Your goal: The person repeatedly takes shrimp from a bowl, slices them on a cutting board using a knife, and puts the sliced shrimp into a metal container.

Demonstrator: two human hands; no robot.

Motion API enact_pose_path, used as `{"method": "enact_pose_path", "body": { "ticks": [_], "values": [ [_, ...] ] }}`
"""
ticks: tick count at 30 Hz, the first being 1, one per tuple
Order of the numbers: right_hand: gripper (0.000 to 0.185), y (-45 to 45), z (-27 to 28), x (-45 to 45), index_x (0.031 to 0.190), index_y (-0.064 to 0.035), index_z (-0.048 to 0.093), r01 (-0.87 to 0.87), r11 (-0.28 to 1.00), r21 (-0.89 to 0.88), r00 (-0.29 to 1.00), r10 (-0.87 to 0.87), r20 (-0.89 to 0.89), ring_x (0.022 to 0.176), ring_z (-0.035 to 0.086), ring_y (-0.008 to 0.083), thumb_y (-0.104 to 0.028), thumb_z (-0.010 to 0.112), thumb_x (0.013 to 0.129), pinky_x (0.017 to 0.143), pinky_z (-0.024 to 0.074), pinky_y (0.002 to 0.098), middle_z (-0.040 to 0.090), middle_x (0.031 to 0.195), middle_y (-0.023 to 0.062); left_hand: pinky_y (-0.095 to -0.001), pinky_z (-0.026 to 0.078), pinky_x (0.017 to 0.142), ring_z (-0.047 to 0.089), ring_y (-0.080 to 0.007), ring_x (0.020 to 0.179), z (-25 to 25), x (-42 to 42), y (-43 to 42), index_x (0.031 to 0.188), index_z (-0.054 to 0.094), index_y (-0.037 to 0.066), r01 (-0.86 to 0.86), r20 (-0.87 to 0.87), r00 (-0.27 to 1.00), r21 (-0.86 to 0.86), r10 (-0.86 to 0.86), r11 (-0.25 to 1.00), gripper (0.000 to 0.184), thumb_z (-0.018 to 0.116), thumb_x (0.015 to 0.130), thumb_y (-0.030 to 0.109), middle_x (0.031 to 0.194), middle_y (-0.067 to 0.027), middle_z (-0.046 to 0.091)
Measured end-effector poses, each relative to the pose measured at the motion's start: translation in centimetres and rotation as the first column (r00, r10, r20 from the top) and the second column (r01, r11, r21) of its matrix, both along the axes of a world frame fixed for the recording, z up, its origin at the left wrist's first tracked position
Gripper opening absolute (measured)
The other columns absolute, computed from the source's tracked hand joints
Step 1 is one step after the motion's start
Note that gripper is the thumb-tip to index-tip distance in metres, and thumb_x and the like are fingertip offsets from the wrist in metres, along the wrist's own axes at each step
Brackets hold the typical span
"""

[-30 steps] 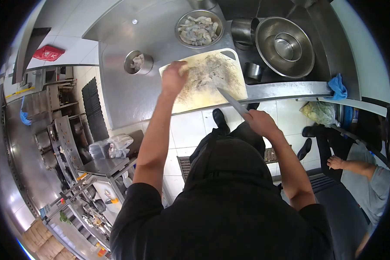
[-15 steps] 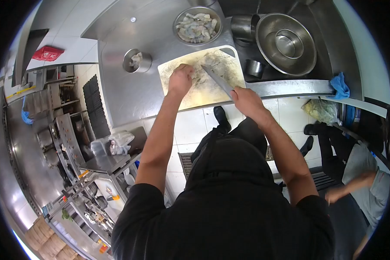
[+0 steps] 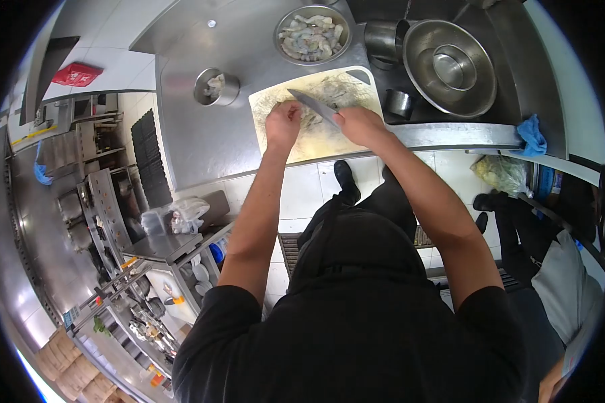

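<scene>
My right hand (image 3: 361,126) grips a knife (image 3: 314,105), its blade pointing up and left across the cutting board (image 3: 329,142). Near the blade's tip, my left hand (image 3: 284,125) rests over the left part of the board with curled fingers. Whatever is in those fingers is too small or hidden to make out. Dark marks cover the pale board. Beyond it stands a metal bowl (image 3: 279,53) of what look like raw peeled shrimp (image 3: 310,37). A metal container (image 3: 230,90) with a few pale pieces (image 3: 215,85) stands left of the board.
Right of the board are a wide metal basin (image 3: 485,84) holding a smaller bowl (image 3: 450,70), a metal pot (image 3: 382,41) and a small metal cup (image 3: 398,103). A blue cloth (image 3: 532,136) hangs at the counter's right end. Another person (image 3: 561,282) is at the right.
The knife and my right hand have moved left, bringing the blade closer to my left hand. The other person's forearm has moved down, toward the lower right edge.
</scene>
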State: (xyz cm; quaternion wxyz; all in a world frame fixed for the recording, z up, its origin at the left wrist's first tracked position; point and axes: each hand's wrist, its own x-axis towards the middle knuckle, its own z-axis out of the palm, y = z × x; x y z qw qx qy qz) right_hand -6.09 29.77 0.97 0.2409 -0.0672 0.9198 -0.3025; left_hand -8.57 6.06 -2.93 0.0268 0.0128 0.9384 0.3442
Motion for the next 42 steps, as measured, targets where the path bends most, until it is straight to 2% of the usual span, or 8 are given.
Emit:
{"method": "enact_pose_path", "body": {
  "ticks": [6,13,16,19,25,31,37,42],
  "values": [
    [0.043,-1.6,-1.4,-0.5,0.105,-0.0032,0.074,-0.010,1.000,-0.010,1.000,0.010,0.021,0.102,0.070,0.0424,-0.039,0.049,0.108,0.089,0.0542,0.0547,0.074,0.107,0.0205,-0.0330,0.059,0.085,0.077,-0.0218,0.092,0.6,0.1,0.2,0.110,0.075,0.004,-0.037,0.030,0.999,-0.035,0.038,0.999,0.021,0.076,0.090,0.011,0.102,-0.0124,0.078],
    [0.043,-1.2,0.4,5.6,0.104,-0.0021,0.072,0.086,0.996,-0.031,0.993,-0.083,0.083,0.096,0.071,0.0445,-0.038,0.047,0.108,0.086,0.0544,0.0552,0.074,0.100,0.0229,-0.0332,0.059,0.083,0.076,-0.0216,0.088,0.4,0.0,0.4,0.107,0.075,0.004,-0.055,0.046,0.997,-0.029,0.057,0.998,0.019,0.076,0.090,0.012,0.098,-0.0103,0.077],
    [0.043,-1.1,0.8,7.8,0.103,-0.0014,0.070,0.106,0.993,-0.044,0.990,-0.102,0.095,0.096,0.070,0.0445,-0.038,0.047,0.108,0.085,0.0535,0.0562,0.073,0.099,0.0235,-0.0385,0.060,0.082,0.075,-0.0271,0.087,0.5,-0.1,0.3,0.105,0.075,0.007,-0.052,0.047,0.998,0.005,0.052,0.999,0.018,0.075,0.088,0.010,0.095,-0.0128,0.076],
    [0.043,-1.3,1.1,9.4,0.102,-0.0014,0.070,0.130,0.990,-0.054,0.984,-0.122,0.129,0.096,0.070,0.0447,-0.038,0.047,0.108,0.085,0.0530,0.0567,0.073,0.098,0.0240,-0.0397,0.060,0.082,0.075,-0.0282,0.087,0.0,-0.4,0.0,0.108,0.075,0.008,-0.043,0.043,0.998,-0.025,0.044,0.999,0.021,0.075,0.088,0.010,0.096,-0.0127,0.075],
    [0.043,0.1,1.3,11.1,0.100,-0.0022,0.069,0.091,0.996,-0.011,0.990,-0.089,0.107,0.095,0.070,0.0441,-0.039,0.048,0.108,0.084,0.0533,0.0571,0.073,0.098,0.0241,-0.0381,0.060,0.082,0.074,-0.0286,0.088,1.1,-0.5,0.1,0.115,0.074,0.008,0.048,-0.001,0.999,-0.086,-0.049,0.995,0.027,0.073,0.088,0.010,0.108,-0.0159,0.071],
    [0.041,1.2,2.1,11.5,0.100,-0.0032,0.068,0.096,0.995,0.036,0.995,-0.097,0.036,0.090,0.071,0.0435,-0.038,0.049,0.108,0.081,0.0545,0.0563,0.073,0.093,0.0221,-0.0396,0.061,0.078,0.073,-0.0304,0.083,1.4,-0.4,-0.6,0.107,0.073,0.005,0.102,0.006,0.995,-0.071,-0.102,0.992,0.022,0.068,0.086,0.003,0.105,-0.0172,0.069],
    [0.039,0.1,2.5,8.6,0.103,-0.0042,0.069,0.054,0.995,0.080,0.998,-0.055,0.015,0.090,0.072,0.0419,-0.036,0.048,0.108,0.081,0.0557,0.0549,0.074,0.093,0.0203,-0.0400,0.060,0.077,0.073,-0.0299,0.082,0.9,-0.3,-0.7,0.105,0.071,0.004,0.101,-0.006,0.995,-0.046,-0.102,0.994,0.020,0.069,0.086,0.004,0.101,-0.0165,0.068],
    [0.037,0.6,1.7,7.6,0.107,-0.0053,0.071,0.027,0.986,0.163,1.000,-0.026,-0.005,0.092,0.074,0.0391,-0.034,0.047,0.109,0.081,0.0566,0.0531,0.076,0.094,0.0185,-0.0370,0.060,0.082,0.073,-0.0274,0.088,1.3,-0.2,-0.4,0.110,0.071,0.003,0.093,0.052,0.995,-0.093,-0.088,0.991,0.023,0.072,0.088,0.008,0.107,-0.0155,0.070]
  ]
}}
